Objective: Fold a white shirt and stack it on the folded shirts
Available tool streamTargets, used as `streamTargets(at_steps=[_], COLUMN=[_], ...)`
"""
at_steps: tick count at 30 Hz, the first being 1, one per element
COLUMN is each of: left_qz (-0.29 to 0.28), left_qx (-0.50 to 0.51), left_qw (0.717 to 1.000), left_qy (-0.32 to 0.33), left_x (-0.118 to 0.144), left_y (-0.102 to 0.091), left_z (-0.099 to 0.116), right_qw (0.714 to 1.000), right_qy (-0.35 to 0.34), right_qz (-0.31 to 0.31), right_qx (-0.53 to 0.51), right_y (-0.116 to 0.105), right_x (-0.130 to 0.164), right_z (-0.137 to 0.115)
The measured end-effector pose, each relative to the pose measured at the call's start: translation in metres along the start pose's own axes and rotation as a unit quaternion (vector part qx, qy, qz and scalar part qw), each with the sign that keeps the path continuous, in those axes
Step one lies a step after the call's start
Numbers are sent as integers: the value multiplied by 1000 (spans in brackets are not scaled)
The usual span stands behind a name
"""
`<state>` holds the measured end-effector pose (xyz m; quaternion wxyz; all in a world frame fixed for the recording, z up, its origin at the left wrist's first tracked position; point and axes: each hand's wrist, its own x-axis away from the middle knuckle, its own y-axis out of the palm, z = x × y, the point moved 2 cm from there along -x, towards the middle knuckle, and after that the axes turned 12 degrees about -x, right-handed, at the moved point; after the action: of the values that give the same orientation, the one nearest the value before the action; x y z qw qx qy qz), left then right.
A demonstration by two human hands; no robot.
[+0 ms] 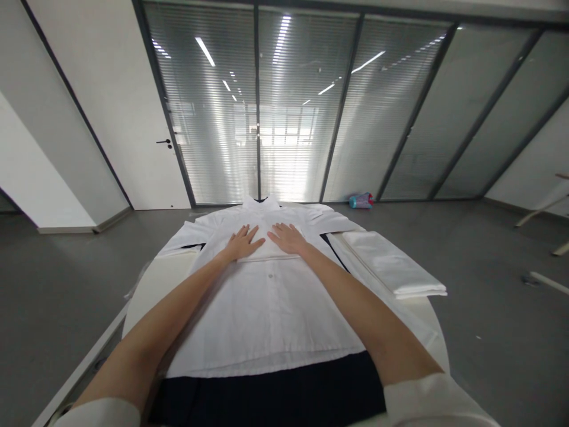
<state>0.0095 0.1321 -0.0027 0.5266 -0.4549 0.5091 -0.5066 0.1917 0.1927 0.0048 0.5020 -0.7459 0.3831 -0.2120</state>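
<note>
One white shirt lies spread flat in front of me on one table, collar at the far end, hem toward me. Both sleeves run out sideways at the far end. Under the hem a dark cloth shows, and slivers of it also show beside the shirt near the sleeves. One button sits on the front, just nearer to me than my hands.

My two hands rest palm-down on the chest of the shirt, side by side and nearly touching. My left hand has its fingers stretched flat and slightly spread, pointing away and a little to the right. My right hand lies the same way, its fingers flat and fanned toward the left. Neither hand grips anything; the shirt lies under both palms, with the collar just beyond my fingertips and a fold line just nearer than my wrists.

To my right, one folded stack of white cloth lies on the table, well apart from my right hand. On the floor by the glass wall lies one bottle.
</note>
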Motion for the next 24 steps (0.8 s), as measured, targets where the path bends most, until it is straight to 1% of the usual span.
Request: streamTargets(at_steps=[3,5,9,11,13,15,17,19,20,21,24], left_qz=[-22,-24,-19,-15,-8,15,62,104,106,97,34], left_qx=[27,33,45,52,56,49,33,22,21,23,26], left_qw=[999,999,999,998,998,999,997,994,994,995,999], left_qy=[-6,-2,-3,-7,-11,-17,-11,5,13,16,9], left_x=[0,0,-1,-1,-2,-5,-9,-14,-16,-18,-21], left_y=[3,6,9,8,3,-5,-13,-17,-16,-12,2], left_z=[-8,-9,-8,-9,-9,-7,-4,1,3,5,5], right_qw=[999,999,999,998,998,998,997,997,998,998,998], right_qy=[36,38,19,18,27,40,43,37,34,34,40], right_qz=[1,7,41,55,52,49,58,63,59,52,31], right_qx=[-4,-15,-14,-7,-5,-8,-9,-11,-13,-15,-25], right_y=[-2,1,4,1,-5,-10,-10,-5,0,5,15], right_x=[2,3,3,4,2,-4,-13,-21,-25,-28,-35], right_z=[17,22,23,20,14,5,-4,-12,-14,-15,-11])
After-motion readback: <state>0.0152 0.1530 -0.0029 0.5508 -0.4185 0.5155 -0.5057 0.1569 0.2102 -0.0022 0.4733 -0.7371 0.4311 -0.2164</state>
